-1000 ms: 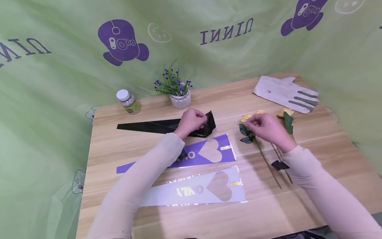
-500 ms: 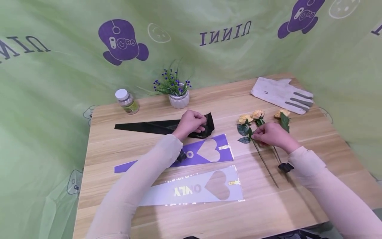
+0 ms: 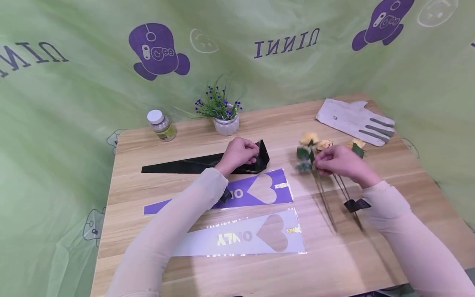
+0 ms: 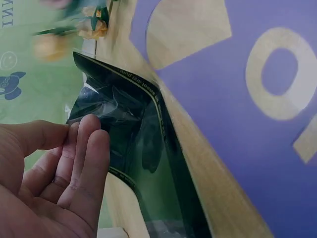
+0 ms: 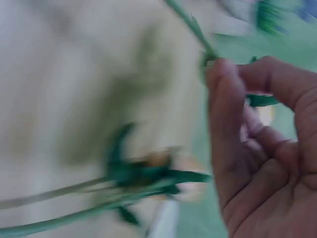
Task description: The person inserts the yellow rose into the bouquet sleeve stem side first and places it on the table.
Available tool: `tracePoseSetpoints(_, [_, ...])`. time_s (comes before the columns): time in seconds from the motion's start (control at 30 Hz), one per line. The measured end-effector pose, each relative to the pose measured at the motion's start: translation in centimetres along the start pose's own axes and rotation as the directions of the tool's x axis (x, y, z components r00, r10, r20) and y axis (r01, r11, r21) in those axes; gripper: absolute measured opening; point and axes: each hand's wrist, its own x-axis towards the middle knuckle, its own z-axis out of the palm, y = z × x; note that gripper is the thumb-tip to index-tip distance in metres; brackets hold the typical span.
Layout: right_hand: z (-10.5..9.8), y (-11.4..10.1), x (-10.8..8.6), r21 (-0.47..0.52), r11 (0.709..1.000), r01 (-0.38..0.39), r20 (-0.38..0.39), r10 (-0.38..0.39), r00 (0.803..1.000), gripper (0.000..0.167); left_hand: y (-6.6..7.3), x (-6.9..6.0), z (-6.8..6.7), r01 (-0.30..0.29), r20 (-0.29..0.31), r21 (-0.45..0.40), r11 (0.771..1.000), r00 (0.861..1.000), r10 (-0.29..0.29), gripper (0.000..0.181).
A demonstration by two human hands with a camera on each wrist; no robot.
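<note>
- The wide end of the black sleeve (image 3: 178,166) is pinched between the thumb and fingers of the left hand (image 3: 239,154); its middle is partly hidden by that hand in the head view, and it is cut off by the lower edge of the left wrist view.
- The stem of one yellow rose (image 3: 309,138) is pinched between the thumb and forefinger of the right hand (image 3: 343,163); its leaves are blurred, and whether the table (image 3: 130,185) is touched by its stem cannot be told.
- A second rose (image 3: 324,144) and a third rose (image 3: 357,143) are partly covered by the right hand.
- Nearer the person, the lettering of the purple sleeve (image 3: 282,196) and the narrow end of the pale sleeve (image 3: 241,227) are covered by the left forearm.
- Farther back, a glove (image 3: 352,119), a potted plant (image 3: 226,123) and a jar (image 3: 162,128) are seen; the jar's label is too small to be read.
- Lettering on the green backdrop (image 3: 92,95) is cut off at the left edge.
</note>
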Motion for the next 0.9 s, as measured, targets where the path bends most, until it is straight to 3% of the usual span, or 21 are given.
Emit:
tracePoseSetpoints(0.03, [-0.4, -0.6, -0.3, 0.134, 0.99, 0.037, -0.061, -0.029, 0.998, 0.021, 0.1, 0.1, -0.1, -0.011, 0.003, 0.014, 1.0, 1.0, 0.011, 0.014])
tracePoseSetpoints(0.07, [-0.7, -1.3, -0.5, 0.277, 0.956, 0.095, -0.14, -0.058, 0.988, 0.019, 0.1, 0.1, -0.2, -0.021, 0.002, 0.023, 1.0, 1.0, 0.021, 0.014])
tracePoseSetpoints(0.1, [-0.9, -1.9, -0.7, 0.403, 0.897, 0.183, -0.231, -0.093, 0.968, 0.017, 0.1, 0.1, -0.2, -0.028, -0.002, 0.028, 0.999, 1.0, 0.028, 0.014])
tracePoseSetpoints(0.13, [-1.0, -2.5, -0.8, 0.5, 0.818, 0.284, -0.33, -0.123, 0.936, 0.015, 0.1, 0.1, -0.3, -0.031, -0.008, 0.03, 0.999, 0.999, 0.031, 0.014])
tracePoseSetpoints(0.17, [-0.9, -2.9, -0.7, 0.574, 0.721, 0.388, -0.426, -0.143, 0.894, 0.014, 0.1, 0.1, -0.3, -0.03, -0.014, 0.027, 0.999, 0.999, 0.03, 0.014])
tracePoseSetpoints(0.23, [-0.3, -3.7, -0.3, 0.618, 0.548, 0.564, -0.586, -0.158, 0.795, 0.014, 0.1, 0.1, -0.4, -0.022, -0.021, 0.014, 1.0, 1.0, 0.022, 0.014])
tracePoseSetpoints(0.27, [0.1, -3.9, -0.1, 0.607, 0.493, 0.623, -0.647, -0.147, 0.748, 0.016, 0.1, 0.0, -0.4, -0.017, -0.019, 0.005, 1.0, 1.0, 0.017, 0.014])
tracePoseSetpoints(0.33, [1.2, -4.0, 0.3, 0.582, 0.429, 0.691, -0.727, -0.106, 0.678, 0.018, 0.1, -0.1, -0.3, -0.01, -0.006, -0.012, 1.0, 1.0, 0.01, 0.015])
tracePoseSetpoints(0.37, [1.8, -3.9, 0.6, 0.568, 0.414, 0.712, -0.754, -0.086, 0.651, 0.02, 0.1, -0.2, -0.3, -0.01, 0.003, -0.02, 1.0, 1.0, 0.01, 0.016])
tracePoseSetpoints(0.43, [2.7, -3.7, 0.9, 0.538, 0.409, 0.737, -0.789, -0.064, 0.611, 0.022, 0.2, -0.3, -0.1, -0.014, 0.021, -0.032, 0.999, 1.0, 0.014, 0.016])
tracePoseSetpoints(0.5, [3.5, -3.5, 1.1, 0.513, 0.418, 0.75, -0.807, -0.062, 0.587, 0.023, 0.2, -0.3, 0.1, -0.019, 0.029, -0.038, 0.999, 0.999, 0.02, 0.016])
tracePoseSetpoints(0.6, [4.4, -3.1, 1.5, 0.467, 0.465, 0.752, -0.819, -0.093, 0.567, 0.023, 0.2, -0.2, 0.4, -0.028, 0.022, -0.038, 0.999, 0.999, 0.029, 0.015])
tracePoseSetpoints(0.67, [5.0, -2.9, 1.8, 0.456, 0.502, 0.735, -0.812, -0.104, 0.574, 0.021, 0.1, -0.2, 0.5, -0.039, 0.016, -0.032, 0.999, 0.999, 0.039, 0.014])
tracePoseSetpoints(0.73, [5.6, -2.6, 2.3, 0.479, 0.516, 0.71, -0.797, -0.084, 0.598, 0.02, 0.0, -0.1, 0.6, -0.055, 0.013, -0.017, 0.998, 0.998, 0.055, 0.014])
tracePoseSetpoints(0.9, [6.9, -1.6, 3.5, 0.611, 0.476, 0.633, -0.735, 0.042, 0.677, 0.018, 0.0, 0.1, 0.7, -0.087, 0.022, 0.012, 0.996, 0.996, 0.086, 0.016])
